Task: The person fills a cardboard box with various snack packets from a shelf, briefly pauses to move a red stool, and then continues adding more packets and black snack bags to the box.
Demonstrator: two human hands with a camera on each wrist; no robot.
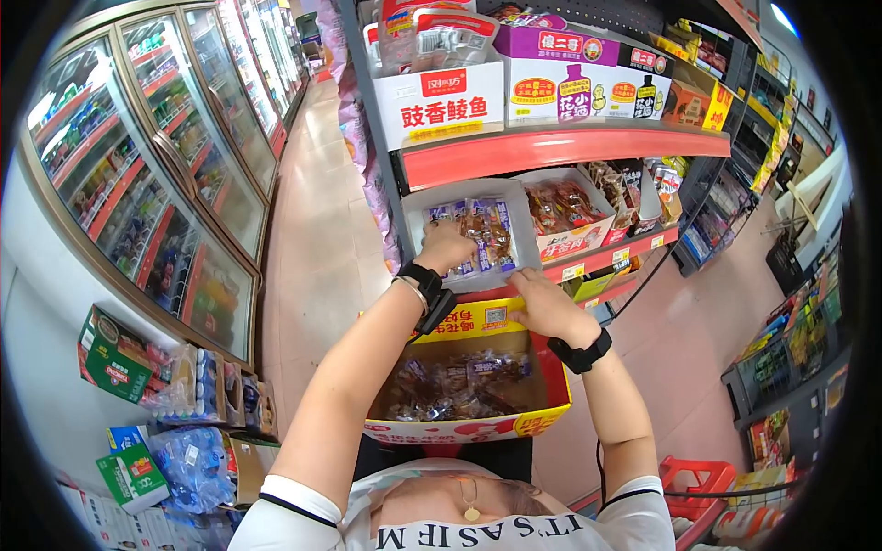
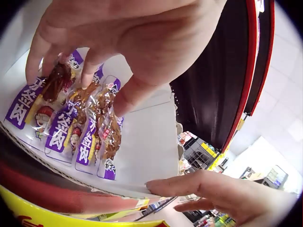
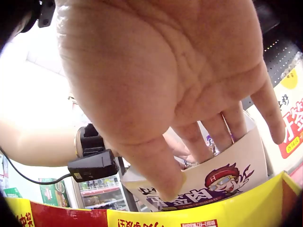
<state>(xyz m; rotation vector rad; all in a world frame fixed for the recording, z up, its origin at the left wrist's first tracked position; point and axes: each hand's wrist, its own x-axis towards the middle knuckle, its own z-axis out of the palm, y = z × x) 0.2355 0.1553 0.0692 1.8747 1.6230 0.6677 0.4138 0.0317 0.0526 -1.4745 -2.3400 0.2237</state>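
Observation:
In the head view a white box (image 1: 418, 209) on the lower shelf holds purple-labelled snack packets (image 1: 491, 230). My left hand (image 1: 447, 250) is inside it. The left wrist view shows this hand (image 2: 142, 42) palm down, fingers spread and bent onto a row of brown snack packets (image 2: 59, 127). My right hand (image 1: 554, 308) holds the box's front right corner; in the right wrist view the same hand (image 3: 165, 71) has its thumb outside the printed front wall (image 3: 236, 165) and fingers over the rim. Their tips are partly hidden.
A yellow and red carton (image 1: 547, 381) with more packets stands just below the shelf, against my body. The red shelf edge (image 1: 570, 154) runs above the white box. Another snack box (image 1: 574, 241) sits to its right. Glass-door fridges (image 1: 152, 156) line the left.

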